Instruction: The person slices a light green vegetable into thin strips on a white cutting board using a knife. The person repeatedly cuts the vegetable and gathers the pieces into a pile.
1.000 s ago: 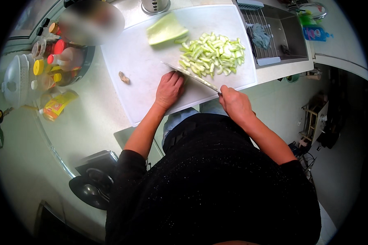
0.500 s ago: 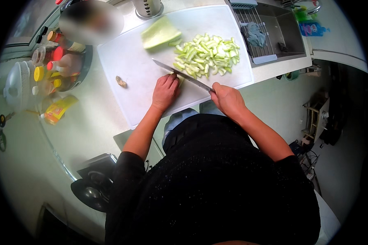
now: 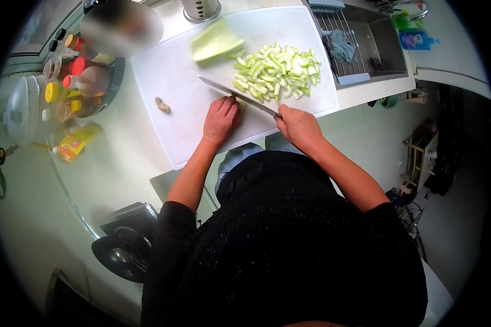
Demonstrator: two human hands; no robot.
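My right hand grips the handle of a long-bladed kitchen knife, whose tip points to the far left over the white cutting board. Curled fingers of my left hand press a strip of pale green gourd against the board, right beside the blade; most of that strip is hidden. Beyond the knife lies a heap of cut gourd pieces. Left of the heap rests a big uncut gourd chunk. A small knobbly brown piece, looking like ginger, sits on the board's left side.
Bottles and jars crowd the counter at the left, with a yellow-labelled bottle lying nearby. A perforated metal holder stands behind the board. To the right is a sink with a rack and a blue-grey cloth. A dark pan is at lower left.
My right hand and the knife have shifted slightly to the left and away from me. My left hand stays in place on the gourd strip.
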